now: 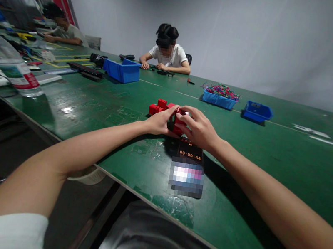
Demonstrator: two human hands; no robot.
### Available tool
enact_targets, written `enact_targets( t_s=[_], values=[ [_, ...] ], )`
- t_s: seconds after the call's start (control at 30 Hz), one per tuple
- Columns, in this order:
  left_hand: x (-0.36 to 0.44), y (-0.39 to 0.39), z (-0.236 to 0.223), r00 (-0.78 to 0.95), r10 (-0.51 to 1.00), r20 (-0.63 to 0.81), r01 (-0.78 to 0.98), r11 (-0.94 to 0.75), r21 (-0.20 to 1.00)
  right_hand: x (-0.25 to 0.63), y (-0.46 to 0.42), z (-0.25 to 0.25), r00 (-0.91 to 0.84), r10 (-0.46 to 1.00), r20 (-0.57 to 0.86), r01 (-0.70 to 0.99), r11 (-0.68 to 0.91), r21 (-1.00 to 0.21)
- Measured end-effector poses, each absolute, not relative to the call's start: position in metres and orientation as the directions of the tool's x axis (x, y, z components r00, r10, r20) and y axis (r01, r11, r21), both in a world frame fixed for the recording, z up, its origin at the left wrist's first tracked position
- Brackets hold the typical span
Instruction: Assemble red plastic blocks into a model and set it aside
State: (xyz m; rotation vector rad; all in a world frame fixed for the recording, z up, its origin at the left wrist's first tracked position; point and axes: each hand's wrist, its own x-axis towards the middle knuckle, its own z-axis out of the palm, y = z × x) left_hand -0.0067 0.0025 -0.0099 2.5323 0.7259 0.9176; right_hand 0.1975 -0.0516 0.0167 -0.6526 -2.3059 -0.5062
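On the green counter, some red blocks are sitting just beyond the left hand, which is clasping a red piece together with the right hand. Fingers are hiding any joins, so how much is finished isn't showing. Nearer, a phone is displaying a timer.
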Motion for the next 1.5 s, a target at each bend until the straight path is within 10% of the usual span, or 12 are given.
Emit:
enact_targets(
  t_s=[1.5],
  values=[
    [-0.0052, 0.0054, -0.0105, 0.661, 0.557, 0.503, 0.331, -0.818, 0.470, 0.1982, -0.0442, 0.0172, -0.598, 0.396, 0.697, 0.514, 0.857, -0.046]
  ],
)
